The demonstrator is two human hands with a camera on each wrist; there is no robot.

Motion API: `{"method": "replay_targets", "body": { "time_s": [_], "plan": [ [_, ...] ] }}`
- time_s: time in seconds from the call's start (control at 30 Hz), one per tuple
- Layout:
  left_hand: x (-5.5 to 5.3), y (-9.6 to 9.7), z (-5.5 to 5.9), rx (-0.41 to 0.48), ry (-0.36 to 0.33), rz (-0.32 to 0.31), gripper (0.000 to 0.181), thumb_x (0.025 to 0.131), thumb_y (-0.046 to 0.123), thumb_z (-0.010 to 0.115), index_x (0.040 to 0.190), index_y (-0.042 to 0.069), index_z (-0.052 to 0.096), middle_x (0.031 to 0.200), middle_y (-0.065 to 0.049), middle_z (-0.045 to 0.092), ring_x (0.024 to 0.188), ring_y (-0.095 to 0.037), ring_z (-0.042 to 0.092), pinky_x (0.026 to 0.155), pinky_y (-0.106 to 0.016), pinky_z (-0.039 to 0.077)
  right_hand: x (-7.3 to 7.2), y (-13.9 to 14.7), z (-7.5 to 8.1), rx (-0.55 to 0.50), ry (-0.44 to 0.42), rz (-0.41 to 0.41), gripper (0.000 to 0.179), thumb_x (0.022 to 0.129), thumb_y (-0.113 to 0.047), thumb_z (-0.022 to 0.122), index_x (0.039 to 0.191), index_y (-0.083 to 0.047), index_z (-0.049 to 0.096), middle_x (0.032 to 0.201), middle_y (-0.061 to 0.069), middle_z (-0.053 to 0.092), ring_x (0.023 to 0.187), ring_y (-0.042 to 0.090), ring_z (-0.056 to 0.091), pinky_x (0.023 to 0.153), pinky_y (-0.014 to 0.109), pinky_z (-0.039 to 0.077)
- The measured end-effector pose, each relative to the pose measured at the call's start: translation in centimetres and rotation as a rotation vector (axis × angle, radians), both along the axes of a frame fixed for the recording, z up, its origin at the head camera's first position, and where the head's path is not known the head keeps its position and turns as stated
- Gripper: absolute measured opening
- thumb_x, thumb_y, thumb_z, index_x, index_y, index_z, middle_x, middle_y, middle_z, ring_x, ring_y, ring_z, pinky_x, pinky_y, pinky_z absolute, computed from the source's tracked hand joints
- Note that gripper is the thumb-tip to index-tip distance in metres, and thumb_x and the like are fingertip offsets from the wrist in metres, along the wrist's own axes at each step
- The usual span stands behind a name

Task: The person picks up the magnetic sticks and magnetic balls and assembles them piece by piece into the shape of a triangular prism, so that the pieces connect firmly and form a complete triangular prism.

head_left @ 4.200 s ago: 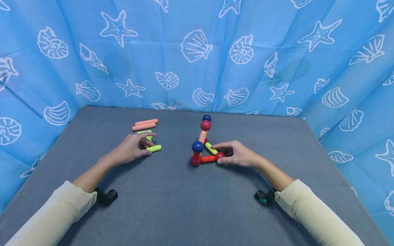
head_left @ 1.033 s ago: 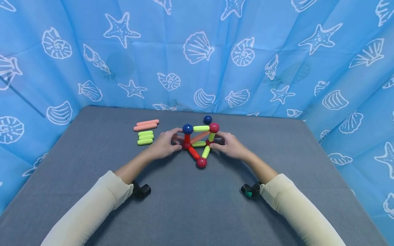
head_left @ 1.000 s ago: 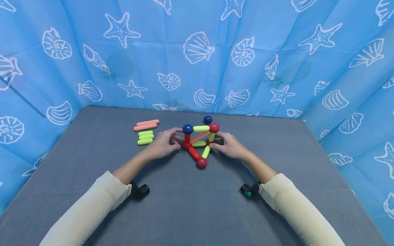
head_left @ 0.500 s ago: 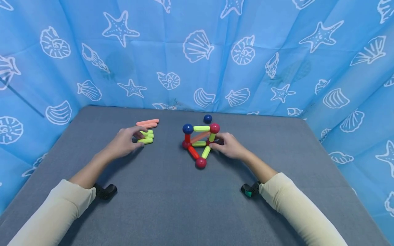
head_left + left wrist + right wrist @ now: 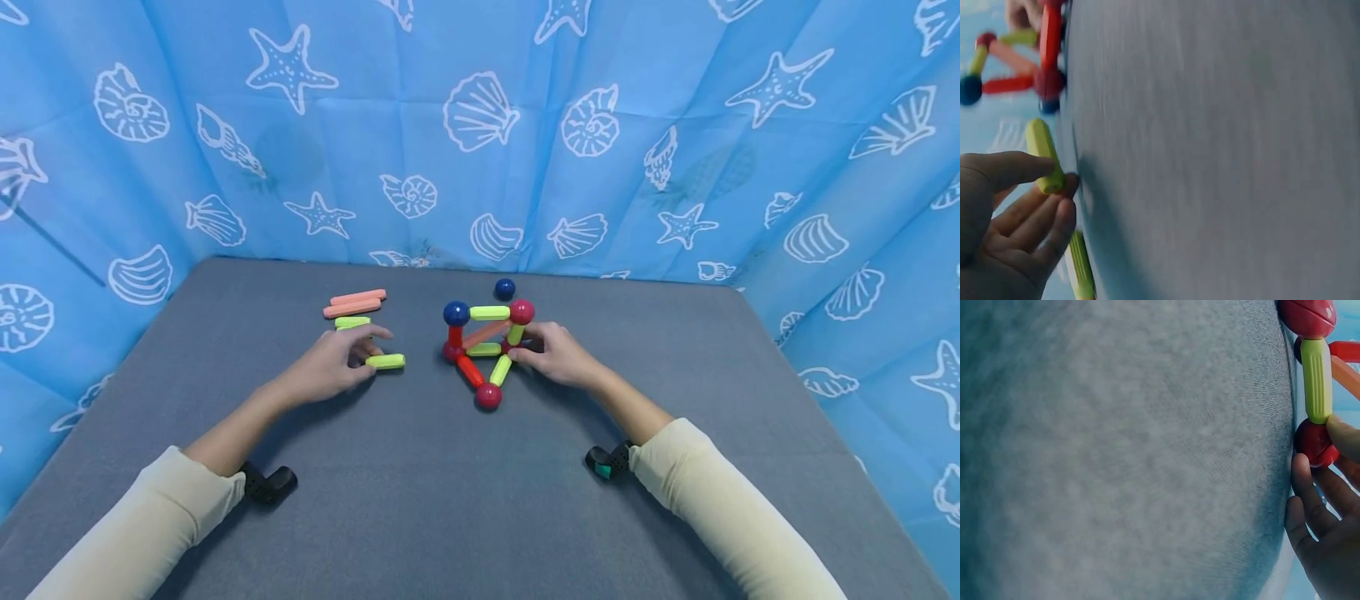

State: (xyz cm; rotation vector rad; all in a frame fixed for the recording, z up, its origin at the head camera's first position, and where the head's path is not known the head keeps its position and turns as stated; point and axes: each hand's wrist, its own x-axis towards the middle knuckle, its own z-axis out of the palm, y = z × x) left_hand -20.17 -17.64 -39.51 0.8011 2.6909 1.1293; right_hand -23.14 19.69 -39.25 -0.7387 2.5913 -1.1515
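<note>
My left hand [image 5: 330, 363] pinches a yellow-green magnetic rod [image 5: 386, 362] between thumb and fingers, raised off the table in the left wrist view [image 5: 1040, 140]. A frame of magnetic rods and balls stands at the table's middle. Its base is a triangle with a red ball [image 5: 489, 396] at the front, a red rod [image 5: 471, 372] and yellow-green rods. Uprights carry a blue ball [image 5: 456, 314] and a red ball [image 5: 522, 312], joined by a yellow-green rod [image 5: 490, 313]. My right hand [image 5: 562, 357] grips the base's right rear red ball [image 5: 1314, 442], thumb touching the adjoining rod's end.
Two salmon rods [image 5: 352, 309] lie at the back left, with yellow-green rods [image 5: 352, 322] just in front, partly hidden by the left hand. A loose blue ball [image 5: 505, 289] sits behind the frame. A blue shell-patterned curtain [image 5: 480, 167] borders the grey table [image 5: 450, 500].
The frame has been turned and gained a top rod since the oldest picture. My left hand left it, reached the yellow-green rods and now carries one rightward. My right hand stays put lately.
</note>
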Motion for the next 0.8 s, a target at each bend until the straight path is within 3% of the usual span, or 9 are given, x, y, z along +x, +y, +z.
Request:
{"method": "replay_targets", "body": {
  "time_s": [0.17,0.37,0.6,0.8],
  "plan": [
    [1.1,3.4,0.1,0.109,-0.069,-0.099,0.041,0.09,-0.002,0.067,0.131,0.003,0.061,0.123,-0.011,0.066,0.112,-0.023,0.064,0.095,-0.041,0.052,-0.1,0.0,-0.1,0.006,0.001,0.0,0.034,0.094,-0.011,0.068,0.125,0.001,0.063,0.118,0.014,0.068,0.112,0.028,0.064,0.097,0.046,0.05],
    [1.8,8.0,0.0,0.224,-0.082,-0.194,0.038,0.092,0.0,0.064,0.13,0.003,0.063,0.127,-0.011,0.062,0.111,-0.023,0.064,0.095,-0.035,0.052,0.0,0.0,-0.2,-0.029,0.003,0.014,0.033,0.095,-0.012,0.067,0.125,0.002,0.063,0.119,0.016,0.068,0.113,0.031,0.064,0.096,0.048,0.05],
    [1.9,11.7,0.0,0.328,-0.099,-0.199,0.035,0.094,0.001,0.061,0.129,-0.002,0.061,0.126,-0.015,0.061,0.107,-0.024,0.065,0.094,-0.031,0.052,0.2,-0.1,-0.2,-0.038,0.027,0.016,0.032,0.096,-0.012,0.067,0.124,0.003,0.063,0.118,0.017,0.068,0.114,0.033,0.064,0.098,0.048,0.049],
    [1.7,12.8,0.0,0.405,-0.111,-0.214,0.032,0.094,0.006,0.067,0.125,0.0,0.061,0.123,-0.013,0.064,0.112,-0.024,0.064,0.098,-0.037,0.05,0.3,0.1,-0.2,-0.036,0.033,0.024,0.033,0.095,-0.01,0.066,0.125,0.002,0.062,0.119,0.015,0.068,0.115,0.032,0.063,0.099,0.048,0.048]
  ]
}}
